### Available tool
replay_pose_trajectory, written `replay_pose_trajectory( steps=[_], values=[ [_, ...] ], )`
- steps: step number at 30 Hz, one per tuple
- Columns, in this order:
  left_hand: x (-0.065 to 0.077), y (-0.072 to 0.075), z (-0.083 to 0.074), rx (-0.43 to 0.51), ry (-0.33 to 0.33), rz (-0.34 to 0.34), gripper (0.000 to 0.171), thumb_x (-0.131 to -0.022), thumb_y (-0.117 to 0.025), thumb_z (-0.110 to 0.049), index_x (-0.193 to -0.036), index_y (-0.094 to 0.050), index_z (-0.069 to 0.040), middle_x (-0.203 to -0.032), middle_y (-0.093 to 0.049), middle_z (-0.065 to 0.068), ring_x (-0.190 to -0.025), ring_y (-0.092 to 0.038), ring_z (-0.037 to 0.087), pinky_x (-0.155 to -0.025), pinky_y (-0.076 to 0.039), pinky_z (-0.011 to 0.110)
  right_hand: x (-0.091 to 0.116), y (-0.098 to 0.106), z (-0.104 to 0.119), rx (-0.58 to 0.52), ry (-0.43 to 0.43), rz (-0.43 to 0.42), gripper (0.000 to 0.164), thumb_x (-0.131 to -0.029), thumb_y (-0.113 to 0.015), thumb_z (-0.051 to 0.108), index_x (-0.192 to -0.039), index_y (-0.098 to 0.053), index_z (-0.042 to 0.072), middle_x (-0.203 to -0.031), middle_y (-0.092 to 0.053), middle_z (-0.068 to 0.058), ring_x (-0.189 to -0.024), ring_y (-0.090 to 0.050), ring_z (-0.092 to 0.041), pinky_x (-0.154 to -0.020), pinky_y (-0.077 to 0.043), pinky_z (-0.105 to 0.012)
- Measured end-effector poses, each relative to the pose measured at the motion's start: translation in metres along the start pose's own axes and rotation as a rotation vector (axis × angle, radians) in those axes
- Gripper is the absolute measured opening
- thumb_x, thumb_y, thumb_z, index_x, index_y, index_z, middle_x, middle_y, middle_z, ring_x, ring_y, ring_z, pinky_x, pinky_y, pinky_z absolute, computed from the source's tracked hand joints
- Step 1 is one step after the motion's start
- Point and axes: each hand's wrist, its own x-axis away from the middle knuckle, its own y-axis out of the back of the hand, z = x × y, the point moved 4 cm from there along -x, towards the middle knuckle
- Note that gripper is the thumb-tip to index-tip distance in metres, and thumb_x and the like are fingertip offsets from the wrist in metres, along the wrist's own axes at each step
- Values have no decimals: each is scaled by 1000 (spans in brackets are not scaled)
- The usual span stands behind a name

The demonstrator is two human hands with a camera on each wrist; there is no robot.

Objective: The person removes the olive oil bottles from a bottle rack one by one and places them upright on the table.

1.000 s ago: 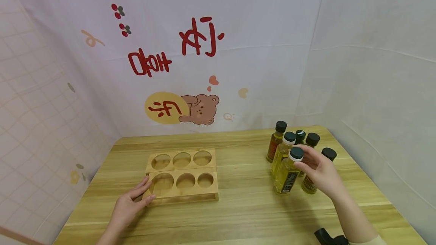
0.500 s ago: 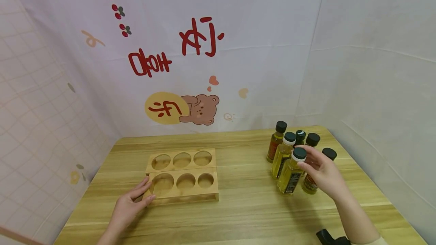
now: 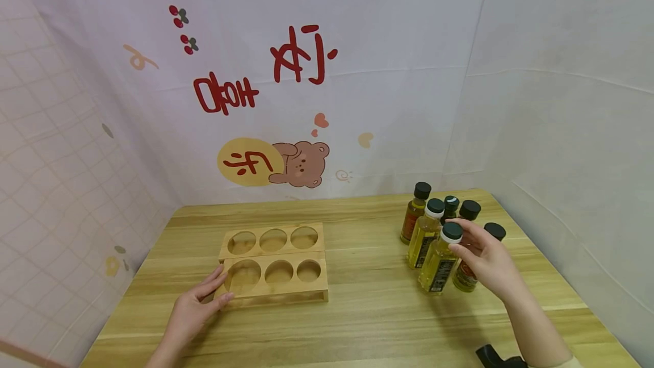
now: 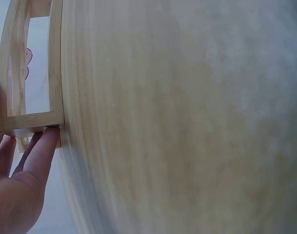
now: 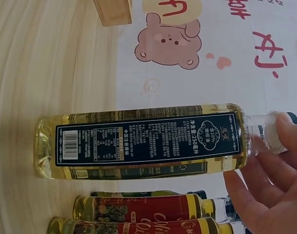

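Observation:
Clear, yellow oil fills an upright, square-sided bottle (image 3: 438, 266) with a dark green cap at the right of the table. My right hand (image 3: 485, 257) pinches it at the white neck and cap. The right wrist view shows its dark label with a barcode, and the thumb (image 5: 290, 134) against the cap. At the left stands a two-tier wooden rack (image 3: 273, 287) with round holes. My left hand (image 3: 191, 305) holds the rack's left end, thumb at the front corner. In the left wrist view, fingers (image 4: 41, 156) touch the rack's end panel.
Close behind and beside the held bottle stand a second green-capped oil bottle (image 3: 423, 240) and several black-capped bottles (image 3: 414, 220). A black curved object (image 3: 498, 356) lies near the front right edge. Cloth walls (image 3: 388, 101) border the table (image 3: 357, 322) at the back and sides.
My right hand has shifted the green-capped oil bottle a little to the right, away from the second one, with its label turning slightly. The left hand and rack stay in place.

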Motion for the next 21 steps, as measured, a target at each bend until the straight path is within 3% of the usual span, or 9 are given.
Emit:
replay_pose_trajectory(
  steps=[4, 8, 14, 17, 21],
  values=[
    [0, 1, 0, 11, 0, 4, 62, -85, -79, -35, -137, -60, -6, -150, -45, 0, -137, -38, 28, -91, -46, 14, 0, 0, 0, -12, -4, 16, 46, -97, -64, 3, -141, -49, 0, -119, -62, -21, -99, -58, 8, -79, -50, -12],
    [0, 1, 0, 21, -16, 5, 63, -85, -79, -34, -137, -59, -4, -150, -44, 4, -136, -39, 30, -89, -46, 13, -2, -1, 2, -4, -12, 42, 48, -98, -63, 7, -143, -47, 1, -120, -62, -20, -100, -58, 6, -79, -50, -14],
    [1, 4, 3, 9, 16, 9, 62, -85, -79, -33, -137, -59, -5, -151, -44, 1, -136, -39, 27, -88, -43, 9, -4, -2, 6, 6, -29, 74, 49, -100, -62, 10, -144, -45, -1, -121, -60, -20, -100, -59, 2, -81, -49, -14],
    [3, 6, 1, -10, -1, 8, 61, -86, -79, -32, -137, -60, -4, -151, -44, 3, -136, -39, 28, -89, -43, 10, -5, -2, 8, 30, 3, 66, 49, -99, -62, 9, -144, -45, -1, -122, -60, -20, -96, -60, 0, -78, -50, -16],
    [4, 8, -4, -66, -74, 13, 60, -88, -77, -31, -136, -60, -1, -150, -44, 7, -135, -40, 31, -91, -43, 11, -7, -3, 14, 82, 92, 23, 46, -98, -64, 9, -141, -49, 1, -124, -61, -19, -93, -61, -2, -72, -50, -18]
  ],
)
